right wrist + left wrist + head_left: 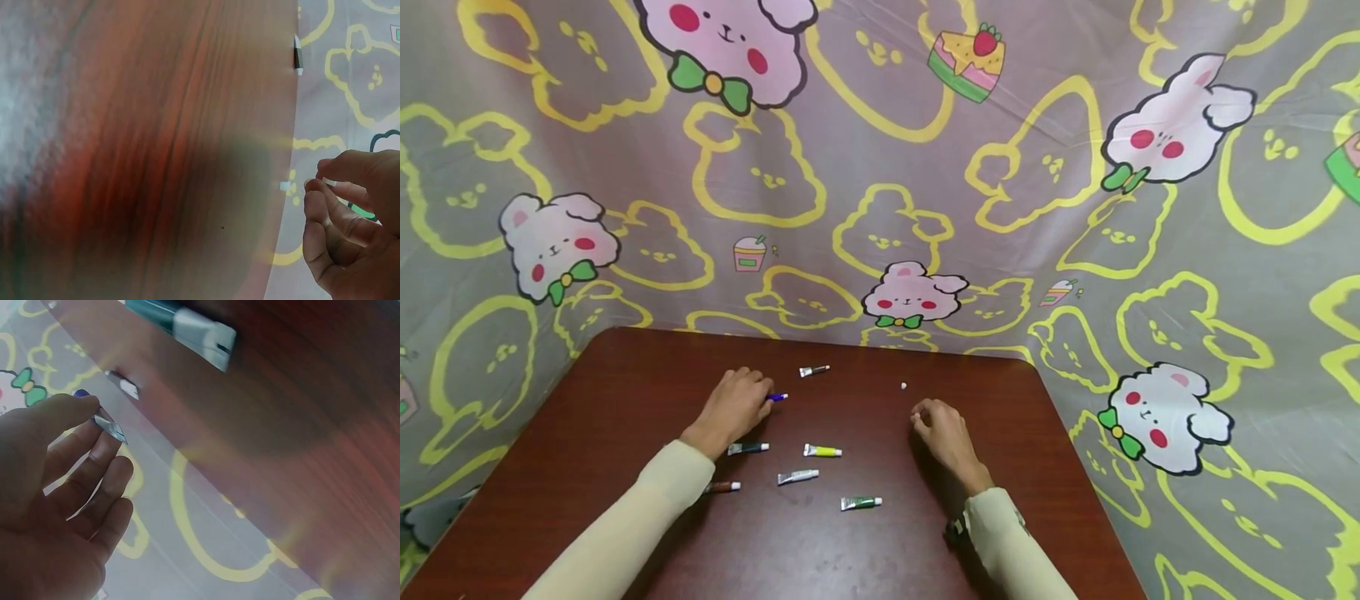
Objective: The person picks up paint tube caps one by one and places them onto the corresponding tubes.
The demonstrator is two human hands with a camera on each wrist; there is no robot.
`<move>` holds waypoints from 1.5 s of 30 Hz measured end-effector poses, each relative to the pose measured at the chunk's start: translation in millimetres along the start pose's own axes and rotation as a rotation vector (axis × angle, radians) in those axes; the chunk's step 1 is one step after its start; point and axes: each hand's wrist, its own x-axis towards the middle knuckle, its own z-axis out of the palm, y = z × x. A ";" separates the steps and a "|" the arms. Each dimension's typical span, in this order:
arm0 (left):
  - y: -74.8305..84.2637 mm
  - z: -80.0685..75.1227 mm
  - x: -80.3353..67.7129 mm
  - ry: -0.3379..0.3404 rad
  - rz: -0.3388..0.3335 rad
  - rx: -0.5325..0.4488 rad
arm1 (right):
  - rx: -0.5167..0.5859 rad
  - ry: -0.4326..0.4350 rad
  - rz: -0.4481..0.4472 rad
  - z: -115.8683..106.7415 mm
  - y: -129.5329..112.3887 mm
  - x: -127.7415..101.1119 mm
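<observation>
Left hand [733,404] on counter [625,392], grip pinching blue-tipped tube [777,397] at crimped tail; best hold firmer, nearer body. Other tubes lie scattered between hands. Right hand [943,429] curled, fingertips pinching small white cap [329,182]; second cap [903,386] loose just beyond it.

Even light, blurred wrist views.
</observation>
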 end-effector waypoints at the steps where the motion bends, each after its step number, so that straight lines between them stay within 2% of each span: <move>1: 1.8 -1.2 -0.6 0.012 0.010 -0.006 | 0.009 -0.001 -0.003 -0.8 -1.2 -0.5; 5: 10.2 -6.9 -2.9 0.033 0.033 -0.020 | 0.023 -0.002 -0.018 -3.3 -5.7 -2.2; 15: 28.7 -20.3 -13.2 0.017 0.055 -0.031 | 0.044 -0.027 -0.007 -8.7 -20.0 -10.6; 22: 36.2 -26.8 -18.3 0.016 0.068 -0.032 | 0.051 -0.009 -0.021 -15.2 -31.4 -14.1; 38: 54.6 -27.6 -25.0 0.030 0.099 -0.026 | 0.046 -0.008 -0.042 -17.2 -50.0 -26.0; 45: 64.4 -28.3 -28.3 0.031 0.109 -0.052 | 0.035 -0.004 -0.130 -12.2 -61.5 -34.0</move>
